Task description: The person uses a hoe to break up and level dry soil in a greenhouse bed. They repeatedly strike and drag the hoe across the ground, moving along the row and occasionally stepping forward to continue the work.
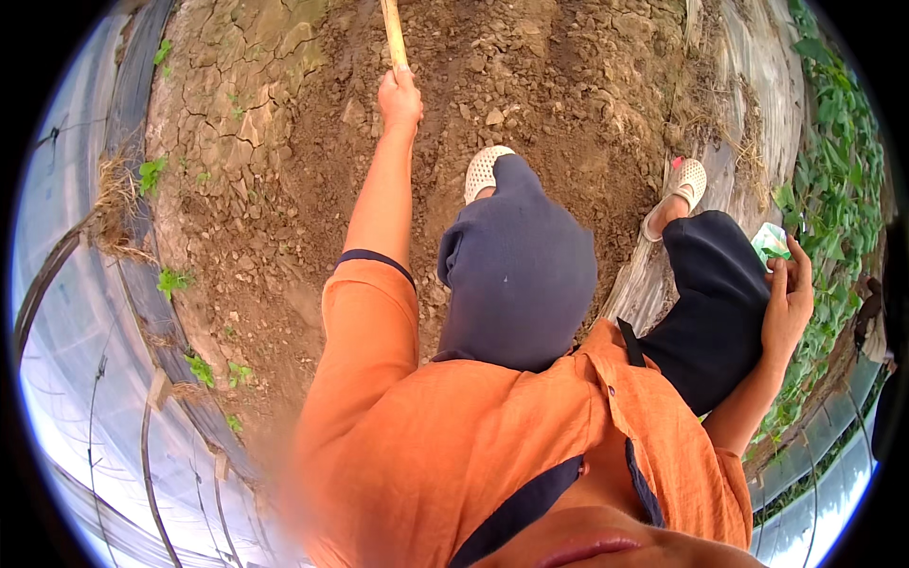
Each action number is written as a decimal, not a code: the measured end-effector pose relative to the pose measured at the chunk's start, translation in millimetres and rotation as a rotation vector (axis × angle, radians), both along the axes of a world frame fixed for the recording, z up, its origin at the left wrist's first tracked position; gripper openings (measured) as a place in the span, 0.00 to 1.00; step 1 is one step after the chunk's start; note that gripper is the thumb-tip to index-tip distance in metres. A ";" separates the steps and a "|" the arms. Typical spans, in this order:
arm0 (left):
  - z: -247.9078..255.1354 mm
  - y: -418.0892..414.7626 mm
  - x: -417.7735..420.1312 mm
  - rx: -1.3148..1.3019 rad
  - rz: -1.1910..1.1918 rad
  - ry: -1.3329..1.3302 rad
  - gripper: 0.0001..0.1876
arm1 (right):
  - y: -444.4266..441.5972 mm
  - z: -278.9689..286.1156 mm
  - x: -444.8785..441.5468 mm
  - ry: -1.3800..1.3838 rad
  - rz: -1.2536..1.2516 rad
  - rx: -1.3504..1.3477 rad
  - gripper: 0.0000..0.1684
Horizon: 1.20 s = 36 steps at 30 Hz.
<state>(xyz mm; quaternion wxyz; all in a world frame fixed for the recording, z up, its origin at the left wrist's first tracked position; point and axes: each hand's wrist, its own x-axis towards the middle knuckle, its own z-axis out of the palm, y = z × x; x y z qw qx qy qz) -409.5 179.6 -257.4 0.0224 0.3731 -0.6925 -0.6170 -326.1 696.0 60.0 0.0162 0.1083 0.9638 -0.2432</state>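
Observation:
My left hand (400, 98) is wrapped around the end of a pale wooden tool handle (393, 35). The handle runs up past the top of the view, so the tool's head is hidden. Beneath it lies loose, cloddy brown soil (525, 78). Beside my right knee, my right hand (790, 298) rests with its fingers partly bent. A green and white plastic packet (770, 241) shows at its fingertips; whether the fingers hold it or only overlap it, I cannot tell.
My beige perforated clogs (486, 170) stand on soil and by a plastic-film strip (746, 92). Leafy green plants (838, 163) grow along the right. At left are cracked dry ground (234, 92), small weeds (170, 282) and a plastic-film greenhouse wall (78, 284) with curved poles (46, 284).

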 end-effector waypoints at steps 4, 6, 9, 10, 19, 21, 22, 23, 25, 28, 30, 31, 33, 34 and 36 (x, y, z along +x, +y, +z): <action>-7.0 9.7 4.6 0.019 -0.212 -0.226 0.16 | -2.0 -0.7 4.2 0.009 -0.012 0.024 0.20; -0.6 6.5 12.7 0.042 -0.177 -0.133 0.17 | 2.6 0.0 4.6 0.019 -0.015 0.034 0.20; -4.1 -8.5 39.1 0.137 -0.099 -0.128 0.18 | 0.2 0.3 4.6 0.006 -0.020 0.037 0.20; -10.6 -10.2 50.5 0.178 -0.090 -0.213 0.18 | 0.3 -0.1 3.9 0.010 -0.021 0.039 0.20; 3.0 -12.1 67.5 0.028 -0.065 -0.094 0.20 | -1.9 -0.5 4.4 0.017 -0.014 0.036 0.20; -32.1 -19.5 97.9 -0.094 -0.054 -0.199 0.20 | -3.1 -2.4 0.7 0.016 0.001 0.016 0.20; -24.0 -10.1 97.0 0.028 -0.057 -0.233 0.20 | -1.6 -2.8 2.5 0.022 -0.003 0.017 0.20; -14.8 -2.5 96.7 0.150 -0.060 -0.268 0.20 | -0.1 -3.0 3.8 0.028 -0.005 0.018 0.20; 8.3 -14.6 97.4 0.359 -0.016 -0.146 0.19 | 1.9 -3.3 3.8 0.022 -0.012 0.018 0.20; 14.6 -17.0 101.0 0.221 -0.040 -0.019 0.19 | -0.2 2.0 4.8 0.031 -0.012 0.035 0.20; 8.4 -19.2 113.6 0.123 0.013 0.017 0.19 | -4.0 -2.3 3.6 0.032 -0.004 0.024 0.20; 0.4 -13.2 121.3 0.136 0.003 -0.073 0.18 | -5.4 -2.5 3.5 0.026 0.002 0.038 0.20; -2.9 -4.1 127.5 0.146 -0.089 -0.309 0.17 | -6.1 -2.4 3.4 0.021 0.009 0.077 0.20; 0.8 -3.5 120.8 0.336 -0.005 -0.259 0.18 | -5.9 -2.1 3.4 0.028 0.014 0.089 0.20; 9.6 1.1 118.3 0.310 0.000 -0.170 0.19 | -5.8 -1.5 5.1 0.036 0.022 0.114 0.20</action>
